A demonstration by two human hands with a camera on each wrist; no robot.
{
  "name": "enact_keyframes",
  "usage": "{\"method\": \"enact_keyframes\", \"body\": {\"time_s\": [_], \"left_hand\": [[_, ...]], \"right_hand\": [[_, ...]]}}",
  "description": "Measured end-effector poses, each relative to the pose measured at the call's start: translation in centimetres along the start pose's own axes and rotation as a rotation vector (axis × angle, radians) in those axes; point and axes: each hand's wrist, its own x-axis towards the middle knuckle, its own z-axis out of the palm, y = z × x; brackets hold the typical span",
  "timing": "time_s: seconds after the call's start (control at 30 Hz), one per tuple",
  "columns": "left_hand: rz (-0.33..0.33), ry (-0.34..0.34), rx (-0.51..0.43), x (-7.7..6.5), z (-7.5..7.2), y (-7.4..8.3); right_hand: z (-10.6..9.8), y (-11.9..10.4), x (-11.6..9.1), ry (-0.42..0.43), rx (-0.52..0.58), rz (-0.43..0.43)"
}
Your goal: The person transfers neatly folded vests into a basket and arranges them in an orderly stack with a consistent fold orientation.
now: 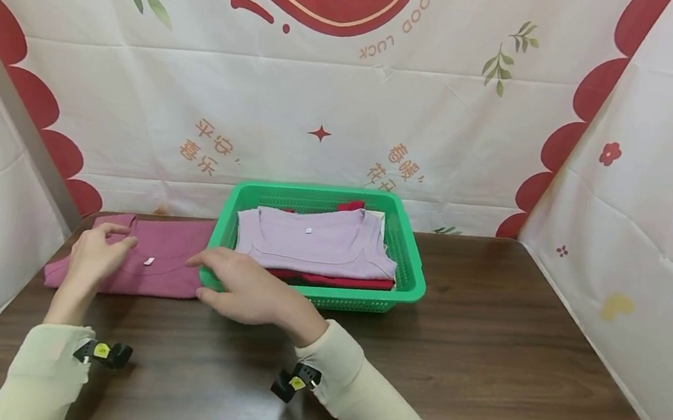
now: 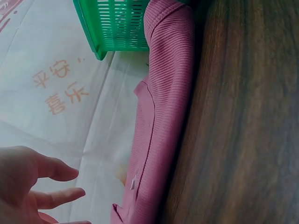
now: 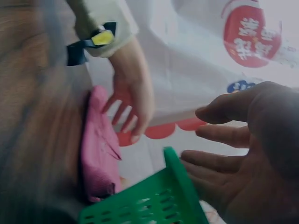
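Note:
A folded dusty-pink ribbed top (image 1: 174,249) with a small white neck label lies on the table's left. Over its left part hovers my left hand (image 1: 94,254), fingers loosely bent and holding nothing; the left wrist view shows a gap between those fingers (image 2: 58,170) and the cloth. My right hand (image 1: 257,291) reaches leftward over the near left corner of a green plastic basket (image 1: 413,272), its fingers spread and free of any cloth. In the basket, a folded lavender top (image 1: 320,243) lies over red fabric (image 1: 346,282).
The dark wooden table (image 1: 481,368) runs up to a white printed cloth backdrop (image 1: 312,102) behind the basket. Cloth walls also stand along the left and right sides. The basket's left side stands right beside the pink top.

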Motion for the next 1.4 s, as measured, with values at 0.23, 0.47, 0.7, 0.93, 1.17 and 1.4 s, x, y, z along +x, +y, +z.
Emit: {"method": "enact_keyframes", "body": {"time_s": [0.23,0.47,0.7,0.93,1.17,1.4], "left_hand": [[-0.013,-0.042,-0.016,0.0,0.3,0.4],[-0.016,-0.058,-0.005,0.2,0.3,0.4],[-0.029,-0.167,0.037,0.5,0.0,0.2],[-0.045,-0.179,0.014,0.7,-0.1,-0.6],[-0.071,-0.164,0.015,0.8,-0.2,-1.5],[-0.050,-0.215,0.087,0.8,-1.0,-2.1]], "right_hand": [[1.4,-1.3,0.2,-0.054,-0.047,-0.063],[2.8,-2.0,0.4,-0.114,-0.092,-0.082],[4.9,-1.1,0.5,-0.236,-0.112,0.016],[6.6,0.4,0.3,-0.261,-0.137,0.155],[7.6,0.4,0.2,-0.248,-0.147,0.173],[8.0,0.9,0.1,-0.300,-0.202,0.197]]}}
